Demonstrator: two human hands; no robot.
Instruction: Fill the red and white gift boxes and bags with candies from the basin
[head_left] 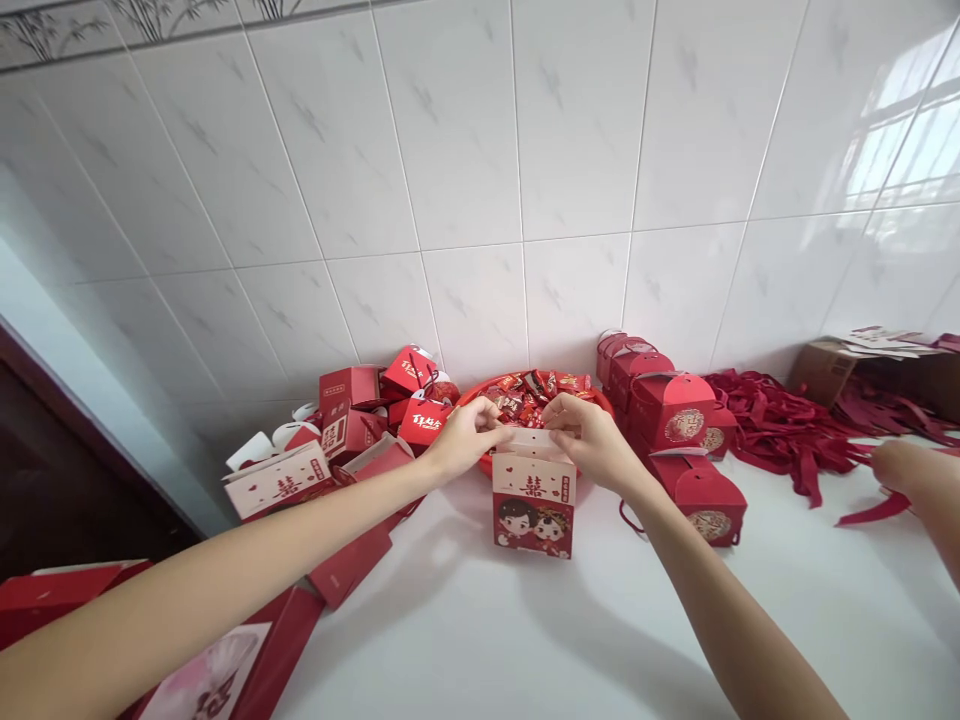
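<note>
A small red and white candy box (533, 510) with two cartoon faces stands upright on the white table, in front of a red basin (480, 385) of wrapped candies (536, 392). My left hand (471, 435) pinches the left end of the box's white top flap. At the flap's right end, my right hand (589, 432) pinches it between thumb and fingers. Both hands hold the flap from above, level with each other. What is inside the box is hidden.
Assorted red boxes (352, 420) are heaped at left. Red gift boxes (686, 420) stack at right, beside a pile of red ribbons (780, 420) and a cardboard box (821, 375). Another person's hand (911, 470) is at a ribbon, far right. A tiled wall (480, 200) rises behind.
</note>
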